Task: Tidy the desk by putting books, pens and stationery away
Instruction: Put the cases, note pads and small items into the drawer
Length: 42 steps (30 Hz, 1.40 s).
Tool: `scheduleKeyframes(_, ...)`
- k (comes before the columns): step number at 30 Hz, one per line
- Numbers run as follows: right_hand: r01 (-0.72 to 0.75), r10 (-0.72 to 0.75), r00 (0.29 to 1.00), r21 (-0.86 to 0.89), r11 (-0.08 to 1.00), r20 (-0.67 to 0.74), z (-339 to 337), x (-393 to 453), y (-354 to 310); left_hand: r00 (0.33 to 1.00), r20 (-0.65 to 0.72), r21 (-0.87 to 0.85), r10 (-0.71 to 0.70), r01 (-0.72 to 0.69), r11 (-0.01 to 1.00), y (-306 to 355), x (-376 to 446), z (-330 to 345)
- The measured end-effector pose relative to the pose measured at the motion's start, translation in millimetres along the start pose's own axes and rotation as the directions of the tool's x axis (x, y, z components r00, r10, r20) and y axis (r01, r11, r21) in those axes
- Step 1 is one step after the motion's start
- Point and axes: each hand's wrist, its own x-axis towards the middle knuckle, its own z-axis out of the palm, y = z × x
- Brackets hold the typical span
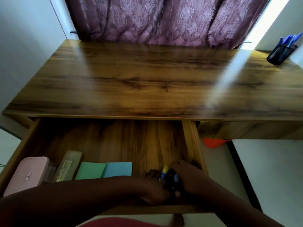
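The bench (pixel 147 76) is looking almost tidy: its wooden top is carrying only a dark pen holder (pixel 281 54) full of blue pens, which is standing at the far right corner, well apart from the drawer. The drawer (pixel 114 141) under the bench is standing pulled out, and it is serving here as the landmark. Inside the drawer, near its front wall, several stationery things are already lying: a pink case (pixel 27 175) at the left end, a clear plastic box (pixel 68 166) just beside it, then a green pad (pixel 91 171) and a blue pad (pixel 118 169) touching each other near the middle. So, as I judge it, most of the putting away is done, and what is left is to set down the last small things and probably to push the drawer closed. In the front right corner of the drawer both hands are meeting. The left hand (pixel 154 187) is reaching across from the left, and the right hand (pixel 188 177) is coming over the right wall of the drawer. Between them a small stick with a yellow cap and blue label (pixel 164 173), perhaps glue, is standing up, and a dark object with a blue part (pixel 174 179) is lying just beside it. The fingers of both hands are curling around these things, but the picture is blurred and dark here, so I cannot tell which hand is gripping which thing.
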Motion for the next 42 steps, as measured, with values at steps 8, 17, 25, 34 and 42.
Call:
scheduleKeyframes(8,0.061,-0.045,0.990,0.119,0.991,-0.131,-28,-52,-12,0.964,-0.259,-0.096,-0.054,0.030,0.995,-77,-93,-8)
scheduleKeyframes(17,0.220,-0.317,0.896,-0.308,0.926,-0.311,45,-56,-1,0.851,-0.521,0.453,0.069,0.207,0.867,-145,-126,59)
scheduleKeyframes(25,0.128,-0.246,0.912,-0.340,0.932,-0.329,33,-33,4,0.690,-0.721,0.401,0.065,0.338,0.852,-141,-117,42)
scheduleKeyframes(34,0.054,-0.193,0.907,-0.351,0.935,-0.373,-16,9,7,0.613,-0.784,0.400,0.097,0.380,0.834,-160,-89,-15)
scheduleKeyframes(42,-0.043,-0.174,0.860,-0.409,0.911,-0.479,-49,57,15,0.523,-0.850,0.361,0.063,0.490,0.794,-176,-63,-65)
